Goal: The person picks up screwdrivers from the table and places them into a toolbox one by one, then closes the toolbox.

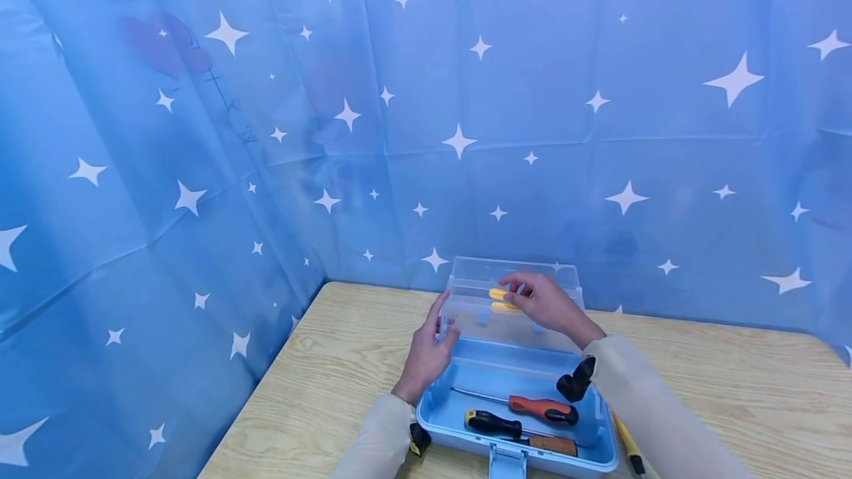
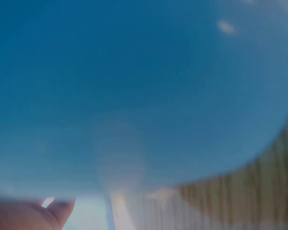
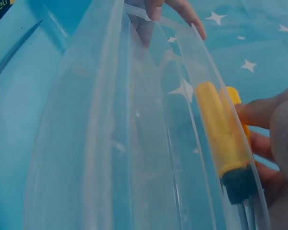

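A light-blue toolbox [image 1: 459, 346] lies open, its clear plastic lid [image 1: 512, 265] raised at the back. My left hand [image 1: 427, 355] grips the lid's left edge between thumb and fingers. At the lid's compartment, my right hand [image 1: 542, 305] pinches a small yellow-handled screwdriver [image 3: 223, 129], partly seen through the clear wall. A second yellow shape lies alongside; I cannot tell whether it is a reflection. In the toolbox are a red-and-black screwdriver [image 1: 539, 408], a black-and-yellow screwdriver [image 1: 492, 422] and an orange-brown handle [image 1: 552, 445]. The left wrist view is mostly filled by the toolbox's blue side [image 2: 134, 96].
The toolbox stands on a wood-grain table [image 1: 333, 375]. A yellow-and-black tool [image 1: 628, 442] lies beside its right side, partly under my right sleeve. A blue curtain with white stars [image 1: 413, 131] hangs behind and to the left. The latch [image 1: 507, 460] hangs down in front.
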`<state>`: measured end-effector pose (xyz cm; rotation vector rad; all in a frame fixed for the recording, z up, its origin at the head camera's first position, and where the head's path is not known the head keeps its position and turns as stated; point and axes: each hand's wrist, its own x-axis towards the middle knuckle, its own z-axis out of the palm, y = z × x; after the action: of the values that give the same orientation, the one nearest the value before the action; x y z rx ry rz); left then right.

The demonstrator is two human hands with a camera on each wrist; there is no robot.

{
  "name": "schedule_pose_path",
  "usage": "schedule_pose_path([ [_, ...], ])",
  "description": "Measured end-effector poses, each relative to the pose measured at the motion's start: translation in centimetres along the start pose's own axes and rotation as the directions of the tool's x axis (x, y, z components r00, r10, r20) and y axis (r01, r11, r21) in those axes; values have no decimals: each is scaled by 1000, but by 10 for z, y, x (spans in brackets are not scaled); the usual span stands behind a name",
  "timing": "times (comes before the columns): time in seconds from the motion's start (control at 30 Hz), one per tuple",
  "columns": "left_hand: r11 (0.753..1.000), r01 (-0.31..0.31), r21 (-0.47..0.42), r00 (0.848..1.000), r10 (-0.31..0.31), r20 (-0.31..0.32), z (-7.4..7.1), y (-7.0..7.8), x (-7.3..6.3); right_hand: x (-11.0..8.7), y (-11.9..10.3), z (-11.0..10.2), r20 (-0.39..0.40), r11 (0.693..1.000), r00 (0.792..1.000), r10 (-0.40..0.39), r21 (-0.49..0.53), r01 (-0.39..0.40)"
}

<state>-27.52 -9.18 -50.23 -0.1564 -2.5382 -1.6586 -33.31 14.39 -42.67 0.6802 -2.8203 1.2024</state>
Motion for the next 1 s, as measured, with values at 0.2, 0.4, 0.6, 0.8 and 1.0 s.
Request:
schedule_pose_path([
  [0.2,1000,3,1,1000,-3,2,-1,-1,0,0,0,1,13,1000,1000,10,7,-10],
  [0.4,1000,13,-5,1000,-13,1,-1,0,0,-1,0,2,13,1000,1000,12,9,-12],
  [0.6,1000,17,-7,1000,-17,-4,0,1,-1,-1,1,2,15,1000,1000,13,9,-13],
  [0.8,1000,19,2,1000,-19,-6,1,1,-1,-2,1,1,26,1000,1000,14,15,-15],
  [1.0,1000,9,-4,1000,-9,4,0,0,0,-3,-1,-1,38,1000,999,6,12,-6],
])
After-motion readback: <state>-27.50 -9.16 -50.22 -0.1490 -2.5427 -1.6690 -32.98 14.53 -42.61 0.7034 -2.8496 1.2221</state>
